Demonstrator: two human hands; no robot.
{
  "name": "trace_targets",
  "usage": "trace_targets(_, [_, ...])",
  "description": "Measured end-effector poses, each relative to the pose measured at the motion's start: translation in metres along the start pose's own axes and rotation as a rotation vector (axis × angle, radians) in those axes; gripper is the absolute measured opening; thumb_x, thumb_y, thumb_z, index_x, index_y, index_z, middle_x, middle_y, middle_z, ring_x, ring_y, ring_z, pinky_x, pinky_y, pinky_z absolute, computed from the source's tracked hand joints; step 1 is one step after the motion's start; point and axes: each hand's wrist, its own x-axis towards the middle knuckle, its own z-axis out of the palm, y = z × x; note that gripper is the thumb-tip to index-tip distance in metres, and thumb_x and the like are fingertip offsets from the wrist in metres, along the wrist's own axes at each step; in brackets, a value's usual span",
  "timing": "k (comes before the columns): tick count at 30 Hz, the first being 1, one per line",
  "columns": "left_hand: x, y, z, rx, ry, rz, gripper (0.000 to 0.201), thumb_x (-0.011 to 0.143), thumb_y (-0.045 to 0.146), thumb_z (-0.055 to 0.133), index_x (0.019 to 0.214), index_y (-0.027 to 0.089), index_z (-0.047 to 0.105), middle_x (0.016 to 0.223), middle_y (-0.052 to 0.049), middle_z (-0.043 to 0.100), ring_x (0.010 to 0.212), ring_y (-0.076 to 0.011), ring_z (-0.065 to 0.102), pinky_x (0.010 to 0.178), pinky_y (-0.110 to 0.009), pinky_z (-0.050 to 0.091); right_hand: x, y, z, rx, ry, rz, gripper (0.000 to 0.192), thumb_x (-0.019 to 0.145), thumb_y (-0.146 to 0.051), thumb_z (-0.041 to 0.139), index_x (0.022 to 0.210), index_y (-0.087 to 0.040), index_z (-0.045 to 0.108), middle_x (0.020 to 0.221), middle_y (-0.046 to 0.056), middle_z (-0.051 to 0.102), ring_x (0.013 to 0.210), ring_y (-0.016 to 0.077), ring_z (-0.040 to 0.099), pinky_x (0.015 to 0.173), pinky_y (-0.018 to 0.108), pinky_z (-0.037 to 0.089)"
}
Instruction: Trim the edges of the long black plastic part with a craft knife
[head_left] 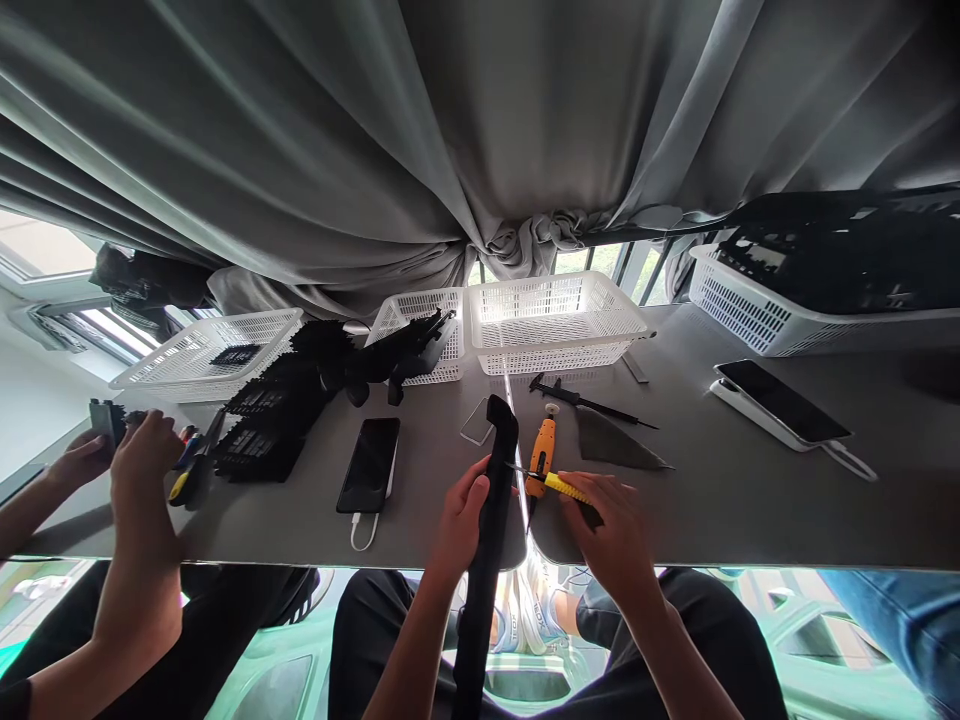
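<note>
My left hand (463, 515) is closed round a long black plastic part (491, 525) with a bent upper end, which slopes down over my lap. In my right hand (611, 530) is a yellow utility knife (568, 487); its thin blade points left and reaches the part's edge. Whether the blade is cutting into it I cannot tell. Just behind the knife lies an orange rotary tool (541, 452). A black caliper (592, 402) and a dark triangular piece (619, 443) lie beyond my right hand. A small clear rectangular plate (477, 422) rests beside the part's bent end.
White baskets (559, 350) line the back of the table (750, 500), below a grey curtain. Black parts (270, 425) are piled on the left. Phones (369, 465) lie on both sides. At far left a co-worker's hands (146, 445) hold a small black part.
</note>
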Motion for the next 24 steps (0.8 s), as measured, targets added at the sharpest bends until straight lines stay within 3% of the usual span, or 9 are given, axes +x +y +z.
trace_targets(5, [0.004,-0.005,-0.005,0.075,0.111,0.075,0.071,0.089,0.07,0.076,0.134,0.016,0.077,0.108,-0.012,0.084,0.092,-0.028,0.076,0.078,-0.035,0.058,-0.001,-0.001,-0.001,0.017,-0.055,-0.035,0.018,0.104,-0.029,0.061,0.114,-0.026,0.076,0.109,0.003,0.083,0.096,0.0255,0.076,0.094,0.046,0.045])
trace_targets(10, [0.005,-0.005,-0.007,0.128,0.148,0.128,0.06,0.091,0.064,0.075,0.129,0.019,0.082,0.119,-0.011,0.083,0.113,-0.0318,0.073,0.098,-0.039,0.055,-0.001,0.001,-0.001,0.034,-0.052,-0.056,0.021,0.106,-0.031,0.063,0.123,-0.026,0.075,0.114,0.005,0.083,0.102,0.0263,0.076,0.094,0.046,0.047])
trace_targets(19, [0.005,-0.007,-0.008,0.11,0.161,0.125,0.056,0.09,0.064,0.076,0.128,0.022,0.083,0.113,-0.01,0.083,0.117,-0.0323,0.073,0.099,-0.039,0.055,-0.005,-0.003,-0.008,0.126,-0.148,-0.125,0.022,0.099,-0.024,0.067,0.12,-0.027,0.075,0.106,0.003,0.084,0.09,0.0248,0.079,0.082,0.043,0.059])
trace_targets(24, [0.005,-0.006,-0.009,0.053,0.168,0.083,0.066,0.087,0.069,0.078,0.13,0.019,0.081,0.102,-0.01,0.084,0.1,-0.03,0.076,0.085,-0.036,0.057,-0.004,-0.008,-0.016,0.267,-0.111,-0.05,0.026,0.101,-0.024,0.069,0.126,-0.025,0.072,0.108,0.005,0.084,0.09,0.0216,0.082,0.075,0.033,0.068])
